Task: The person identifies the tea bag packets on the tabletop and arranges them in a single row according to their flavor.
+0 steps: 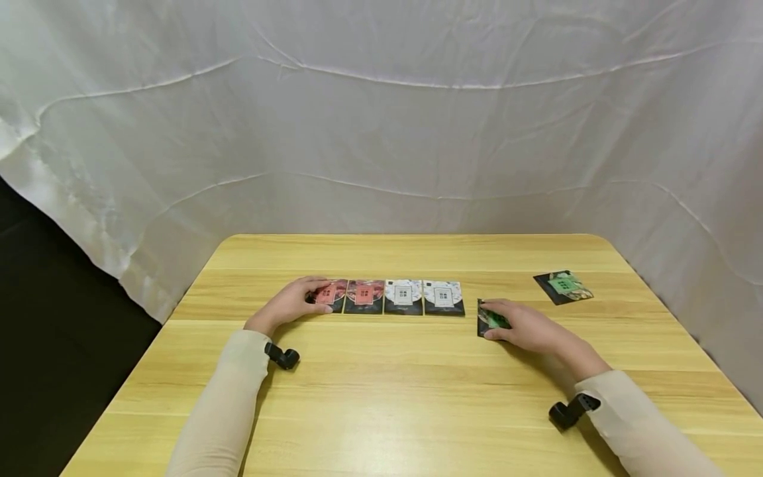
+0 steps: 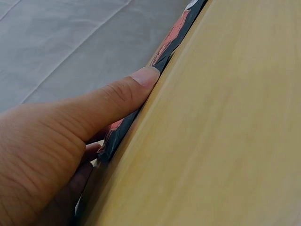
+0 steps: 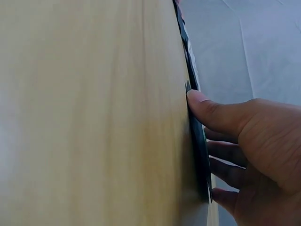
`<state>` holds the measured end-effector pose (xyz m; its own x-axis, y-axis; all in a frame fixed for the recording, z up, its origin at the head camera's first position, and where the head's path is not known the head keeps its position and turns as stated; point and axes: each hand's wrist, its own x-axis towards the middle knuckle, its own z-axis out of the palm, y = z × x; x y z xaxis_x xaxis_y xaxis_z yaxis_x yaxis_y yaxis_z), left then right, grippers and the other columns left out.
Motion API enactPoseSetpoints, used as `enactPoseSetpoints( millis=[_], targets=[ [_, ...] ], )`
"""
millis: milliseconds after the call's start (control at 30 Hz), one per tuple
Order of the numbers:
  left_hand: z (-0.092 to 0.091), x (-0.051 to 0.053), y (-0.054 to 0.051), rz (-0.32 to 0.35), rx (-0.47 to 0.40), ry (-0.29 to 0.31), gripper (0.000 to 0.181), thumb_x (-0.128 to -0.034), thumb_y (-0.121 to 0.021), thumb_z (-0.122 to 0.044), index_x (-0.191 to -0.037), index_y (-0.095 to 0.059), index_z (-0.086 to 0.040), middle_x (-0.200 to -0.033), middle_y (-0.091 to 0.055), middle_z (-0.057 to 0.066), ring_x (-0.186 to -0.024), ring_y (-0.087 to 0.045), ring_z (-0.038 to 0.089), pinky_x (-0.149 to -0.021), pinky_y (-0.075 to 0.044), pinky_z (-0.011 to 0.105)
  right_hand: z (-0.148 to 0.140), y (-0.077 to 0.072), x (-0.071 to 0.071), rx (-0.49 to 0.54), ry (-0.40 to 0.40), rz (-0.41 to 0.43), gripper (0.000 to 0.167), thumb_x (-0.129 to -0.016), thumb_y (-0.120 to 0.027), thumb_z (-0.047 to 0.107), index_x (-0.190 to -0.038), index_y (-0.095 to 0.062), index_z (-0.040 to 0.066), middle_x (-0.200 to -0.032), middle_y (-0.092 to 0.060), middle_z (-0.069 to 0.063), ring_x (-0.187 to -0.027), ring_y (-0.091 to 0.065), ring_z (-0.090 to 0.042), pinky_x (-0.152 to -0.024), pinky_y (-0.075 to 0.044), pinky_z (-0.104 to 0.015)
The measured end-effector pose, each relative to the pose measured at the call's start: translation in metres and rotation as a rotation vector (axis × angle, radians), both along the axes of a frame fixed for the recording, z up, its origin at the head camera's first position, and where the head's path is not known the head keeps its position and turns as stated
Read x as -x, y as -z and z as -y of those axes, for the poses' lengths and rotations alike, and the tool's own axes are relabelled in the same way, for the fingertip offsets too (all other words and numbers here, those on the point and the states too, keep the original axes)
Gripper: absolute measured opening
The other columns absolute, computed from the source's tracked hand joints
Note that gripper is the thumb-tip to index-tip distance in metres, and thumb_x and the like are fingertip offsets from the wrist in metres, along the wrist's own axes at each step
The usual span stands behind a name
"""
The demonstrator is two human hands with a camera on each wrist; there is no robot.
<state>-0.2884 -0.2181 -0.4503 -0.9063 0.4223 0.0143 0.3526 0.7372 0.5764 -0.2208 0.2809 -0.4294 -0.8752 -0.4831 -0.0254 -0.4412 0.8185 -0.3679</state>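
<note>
Four flat square packets lie in a row across the table. Two have red labels, the left red packet (image 1: 331, 295) and its neighbour (image 1: 365, 296); the white packets (image 1: 403, 296) (image 1: 444, 297) follow to the right. My left hand (image 1: 286, 307) holds the left red packet by its edges, thumb (image 2: 136, 84) along the near side and fingers partly hidden behind it. To the right of the row, my right hand (image 1: 530, 326) grips a green packet (image 1: 492, 319) between thumb and fingers, covering much of it. In the right wrist view this packet's dark edge (image 3: 200, 155) is slightly tilted against the tabletop.
A second green packet (image 1: 563, 286) lies turned at an angle, farther back at the right. The wooden table (image 1: 381, 391) has rounded far corners. Behind it hangs a pale grey curtain (image 1: 381, 132), and something black (image 1: 53, 318) fills the left side.
</note>
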Motion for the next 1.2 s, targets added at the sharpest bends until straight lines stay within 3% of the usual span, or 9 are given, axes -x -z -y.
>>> enactPoseSetpoints(
  millis=[500,1200],
  targets=[
    [-0.001,0.002,0.000,0.007,-0.001,-0.005,0.079,-0.0829,-0.075,-0.049,-0.149,-0.045,-0.017,-0.154,-0.035,0.014,-0.141,-0.030,0.038,-0.114,-0.024,0.056,-0.005,0.000,0.021,0.043,0.023,0.048,0.075,-0.090,-0.064,0.053,-0.146,-0.046,0.007,-0.147,-0.043,-0.021,-0.133,-0.039,-0.044,-0.105,-0.034,-0.061],
    [0.000,0.000,0.001,0.012,0.002,-0.004,0.079,-0.0831,-0.075,-0.049,-0.149,-0.045,-0.017,-0.154,-0.035,0.014,-0.141,-0.030,0.038,-0.114,-0.024,0.056,-0.003,0.004,0.046,0.093,0.001,0.082,0.077,-0.087,-0.069,0.051,-0.148,-0.044,0.010,-0.149,-0.042,-0.018,-0.135,-0.037,-0.042,-0.107,-0.032,-0.061]
  ],
)
